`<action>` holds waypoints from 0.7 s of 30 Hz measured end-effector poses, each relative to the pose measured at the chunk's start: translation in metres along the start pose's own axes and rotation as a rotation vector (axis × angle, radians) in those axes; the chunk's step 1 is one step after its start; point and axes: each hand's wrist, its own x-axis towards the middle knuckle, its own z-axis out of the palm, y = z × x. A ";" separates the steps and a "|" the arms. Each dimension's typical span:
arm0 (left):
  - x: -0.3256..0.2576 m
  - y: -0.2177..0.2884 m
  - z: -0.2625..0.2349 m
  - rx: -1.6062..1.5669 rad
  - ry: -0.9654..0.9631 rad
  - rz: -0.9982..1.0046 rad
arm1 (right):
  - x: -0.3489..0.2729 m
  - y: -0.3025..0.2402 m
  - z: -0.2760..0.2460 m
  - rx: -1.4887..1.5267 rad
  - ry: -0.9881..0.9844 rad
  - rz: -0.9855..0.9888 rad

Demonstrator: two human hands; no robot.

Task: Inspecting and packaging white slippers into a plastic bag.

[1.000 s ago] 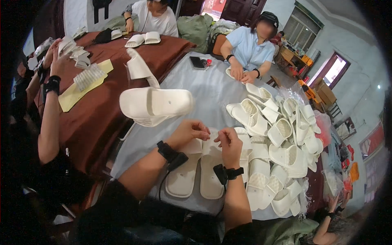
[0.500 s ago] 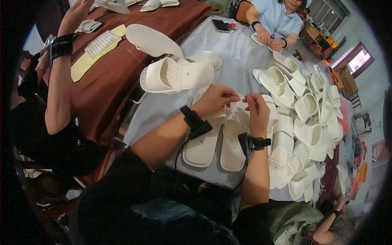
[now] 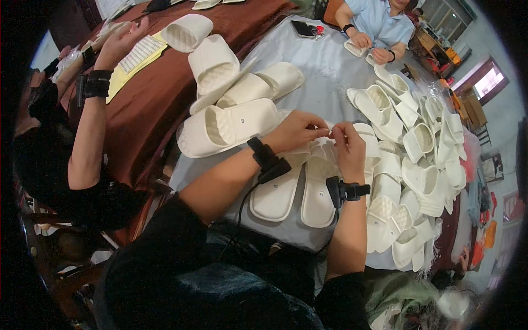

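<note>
The fingertips of the left hand and the right hand come together over the table, thumbs and forefingers bent in toward one another as in a pinch; whether they are gripping something small is too fine to tell. Each wrist wears a black strap carrying a dark box, the left strap with a cable running down from it and the right strap just above the other forearm. Directly below the hands, a pair of white slippers lies side by side with the heels toward the person: the left slipper and the right slipper, their bands partly hidden by the hands. Just beyond the left forearm, another white slipper lies sideways, with one more behind it and a tilted one next to that. A further slipper shows against the brown cloth. To the right of the right hand spreads a large heap of white slippers, overlapping at many angles on the grey cloth. Farther out, a dark phone lies near a co-worker in a light blue shirt, whose hands are at a white slipper. At the left, another person's hand is raised beside yellow sheets.
</note>
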 end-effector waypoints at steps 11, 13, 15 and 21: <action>0.000 0.000 0.001 -0.048 0.007 -0.063 | -0.001 0.011 -0.003 0.170 0.085 0.060; -0.001 0.000 0.001 -0.070 0.012 -0.086 | 0.000 0.015 -0.003 0.203 0.048 0.067; 0.000 0.005 0.001 -0.046 -0.004 -0.136 | 0.000 0.016 -0.005 0.364 0.086 0.076; -0.001 -0.002 0.003 -0.102 0.050 -0.165 | 0.005 0.027 -0.003 0.493 0.151 0.172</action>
